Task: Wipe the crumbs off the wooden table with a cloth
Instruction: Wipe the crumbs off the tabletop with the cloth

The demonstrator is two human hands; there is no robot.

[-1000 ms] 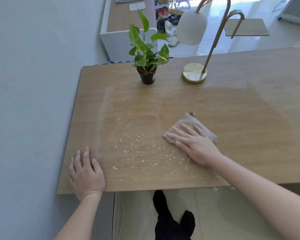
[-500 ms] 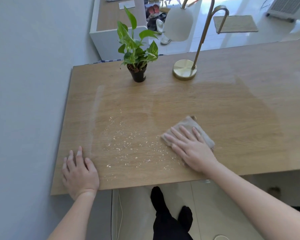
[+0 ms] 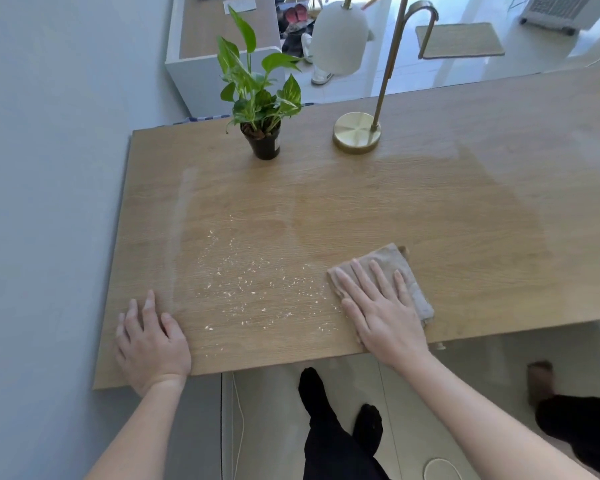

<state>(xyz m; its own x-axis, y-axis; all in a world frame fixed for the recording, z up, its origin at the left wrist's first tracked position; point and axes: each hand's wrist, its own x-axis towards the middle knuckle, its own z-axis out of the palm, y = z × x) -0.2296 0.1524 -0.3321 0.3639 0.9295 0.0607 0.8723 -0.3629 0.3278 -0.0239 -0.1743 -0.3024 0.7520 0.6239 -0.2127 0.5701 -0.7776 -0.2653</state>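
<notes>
Right hand (image 3: 381, 306) flat atop cloth (image 3: 404, 271).

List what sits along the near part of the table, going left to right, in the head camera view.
Left hand flat on the table → scattered crumbs → right hand pressing the cloth.

Both bare forearms reach forward from the lower edge of the view. The left hand (image 3: 151, 344) lies palm down with its fingers (image 3: 149, 308) loosely together and pointing ahead, the thumb spread a little to the inside, and the wrist bent just behind it. The right hand (image 3: 378, 313) is well apart to the other side, also palm down and flat, its fingers (image 3: 361, 275) spread and stretched forward, angled slightly toward the left hand, the thumb along the inner side. The right forearm runs back diagonally outward.
</notes>
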